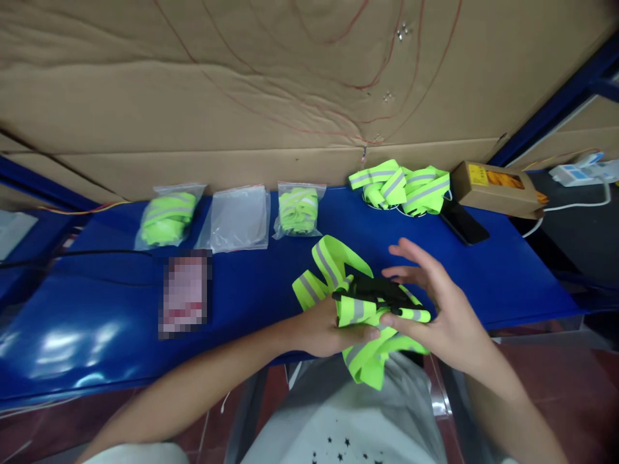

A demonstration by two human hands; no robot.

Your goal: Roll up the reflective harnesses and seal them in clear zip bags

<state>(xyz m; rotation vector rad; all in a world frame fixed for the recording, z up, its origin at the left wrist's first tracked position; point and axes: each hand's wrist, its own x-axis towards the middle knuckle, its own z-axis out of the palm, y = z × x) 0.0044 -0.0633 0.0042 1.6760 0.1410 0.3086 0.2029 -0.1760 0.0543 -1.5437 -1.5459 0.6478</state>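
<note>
A bundle of neon yellow reflective straps [355, 310] with grey stripes and black fittings is held at the table's front edge. My left hand [322, 328] is closed round its left side, the thumb lying across the near face. Loose strap loops stick up behind and hang down below the bundle. At the right side, my right hand [435, 296] has its visible fingers stretched out and apart, while its thumb touches a rolled strap part. Some of its lower fingers are hidden by the bundle.
On the blue table [251, 290] lie two bagged strap bundles [168, 218] [298, 209], a stack of clear bags [239, 218], loose straps [387, 183], a black phone [464, 222] and a cardboard box [500, 188]. A blurred-out item [184, 293] is at left. A cardboard wall [242, 96] stands behind.
</note>
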